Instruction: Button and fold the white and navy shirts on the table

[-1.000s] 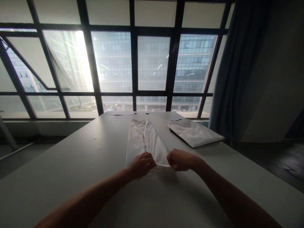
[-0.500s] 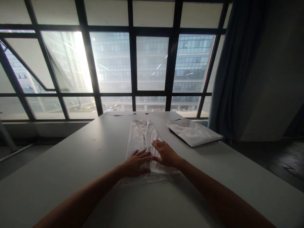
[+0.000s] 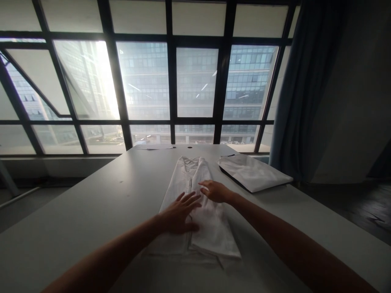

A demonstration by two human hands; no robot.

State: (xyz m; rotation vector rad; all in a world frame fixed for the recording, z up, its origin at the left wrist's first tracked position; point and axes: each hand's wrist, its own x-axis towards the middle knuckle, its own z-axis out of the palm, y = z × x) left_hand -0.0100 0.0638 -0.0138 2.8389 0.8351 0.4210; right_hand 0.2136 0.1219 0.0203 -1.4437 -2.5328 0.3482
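Daylight from the big window (image 3: 171, 81) is falling on a grey table (image 3: 91, 203) where a folded white garment (image 3: 210, 232) is lying mid-table. Left hand (image 3: 179, 213) and right hand (image 3: 217, 191) are pressing it, fingers released and spread flat, grasping nothing.

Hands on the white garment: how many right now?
2. The left hand lies flat, fingers spread, on the middle of the white garment. The right hand rests on it further away, toward the window. Neither hand is hidden.
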